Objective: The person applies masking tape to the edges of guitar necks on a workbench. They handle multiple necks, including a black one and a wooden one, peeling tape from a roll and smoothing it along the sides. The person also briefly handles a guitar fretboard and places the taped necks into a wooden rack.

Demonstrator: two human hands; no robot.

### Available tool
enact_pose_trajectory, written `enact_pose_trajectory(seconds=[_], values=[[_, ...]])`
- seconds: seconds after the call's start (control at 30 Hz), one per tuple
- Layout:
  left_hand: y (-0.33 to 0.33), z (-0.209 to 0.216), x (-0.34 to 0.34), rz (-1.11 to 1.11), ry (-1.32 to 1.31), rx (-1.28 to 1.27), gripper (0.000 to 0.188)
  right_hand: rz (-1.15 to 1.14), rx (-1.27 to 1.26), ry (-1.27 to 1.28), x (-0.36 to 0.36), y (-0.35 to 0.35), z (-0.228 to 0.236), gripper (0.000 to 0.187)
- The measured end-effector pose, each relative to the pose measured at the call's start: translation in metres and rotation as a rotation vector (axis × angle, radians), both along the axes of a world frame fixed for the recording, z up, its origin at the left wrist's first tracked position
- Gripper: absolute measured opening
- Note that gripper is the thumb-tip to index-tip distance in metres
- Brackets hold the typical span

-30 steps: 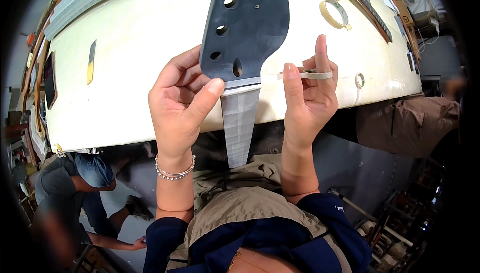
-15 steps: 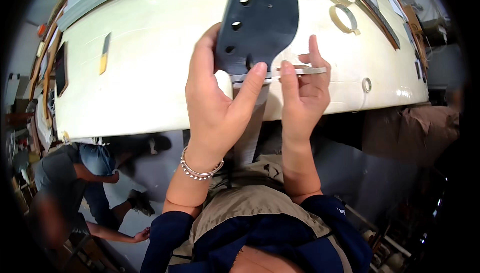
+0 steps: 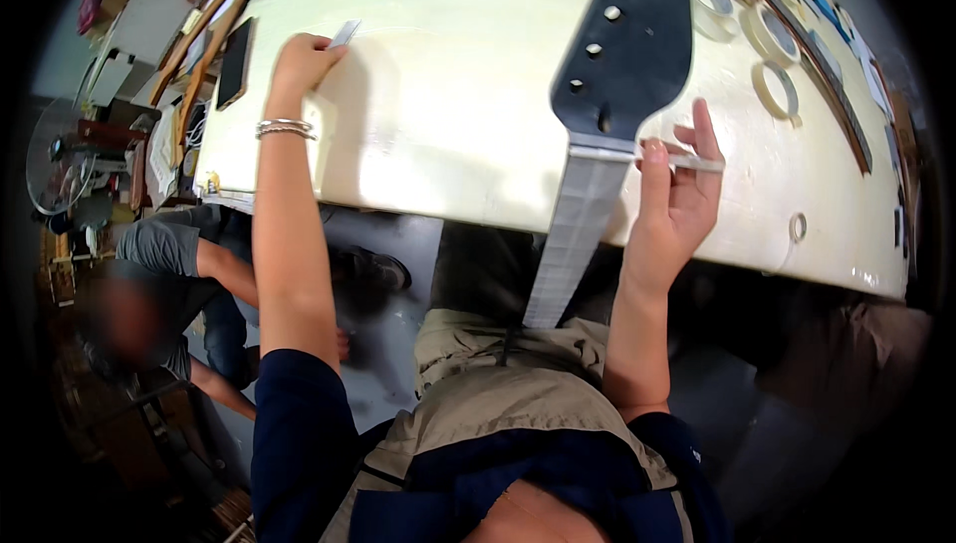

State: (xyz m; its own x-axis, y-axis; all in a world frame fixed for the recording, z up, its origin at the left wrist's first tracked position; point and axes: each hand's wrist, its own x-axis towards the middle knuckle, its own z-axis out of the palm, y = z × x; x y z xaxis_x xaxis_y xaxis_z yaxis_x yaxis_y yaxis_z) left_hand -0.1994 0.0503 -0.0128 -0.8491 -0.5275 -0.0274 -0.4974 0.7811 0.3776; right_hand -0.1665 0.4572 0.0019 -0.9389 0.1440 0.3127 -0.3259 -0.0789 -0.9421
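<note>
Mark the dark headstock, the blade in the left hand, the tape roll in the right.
Dark headstock [image 3: 637,50]: head view, middle of its flat face.
Blade [image 3: 345,32]: head view, its exposed metal.
Tape roll [image 3: 696,162]: head view, its pale outer side.

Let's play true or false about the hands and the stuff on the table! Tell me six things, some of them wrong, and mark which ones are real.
1. The left hand holds a flat blade. True.
2. The right hand is empty. False: the right hand holds narrow pale tape.
3. The dark headstock has holes through it. True.
4. The bracelets are on the right wrist. False: the bracelets are on the left wrist.
5. Grey strips cover the long neck. True.
6. The dark phone-like slab lies at the right end of the table. False: the slab lies near the left end of the table.
</note>
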Motion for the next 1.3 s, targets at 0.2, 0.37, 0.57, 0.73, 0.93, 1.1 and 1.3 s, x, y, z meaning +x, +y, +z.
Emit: enact_pose_trajectory(seconds=[0.2, 0.37, 0.57, 0.73, 0.93, 1.1, 1.3], values=[[0.112, 0.054, 0.045, -0.151, 0.72, 0.714, 0.031, 0.025, 0.007, 0.146, -0.005, 0.007, 0.001, 0.045], [0.249, 0.076, 0.096, -0.291, 0.627, 1.091, 0.011, 0.093, -0.071, 0.13, -0.007, 0.009, -0.002, 0.057], [0.292, 0.074, 0.085, -0.28, 0.398, 1.058, 0.013, 0.118, -0.11, 0.126, -0.006, 0.007, -0.002, 0.054], [0.293, 0.07, 0.081, -0.287, 0.401, 0.984, 0.014, 0.12, -0.198, 0.122, -0.008, 0.009, -0.003, 0.051], [0.294, 0.074, 0.08, -0.294, 0.38, 0.955, 0.015, 0.111, -0.123, 0.109, -0.008, 0.011, -0.004, 0.055], [0.297, 0.078, 0.078, -0.252, 0.35, 0.96, 0.013, 0.082, -0.054, 0.154, -0.007, 0.014, 0.0, 0.049], [0.304, 0.078, 0.079, -0.199, 0.374, 0.956, 0.014, -0.054, 0.205, 0.454, 0.0, 0.017, 0.011, 0.03]])
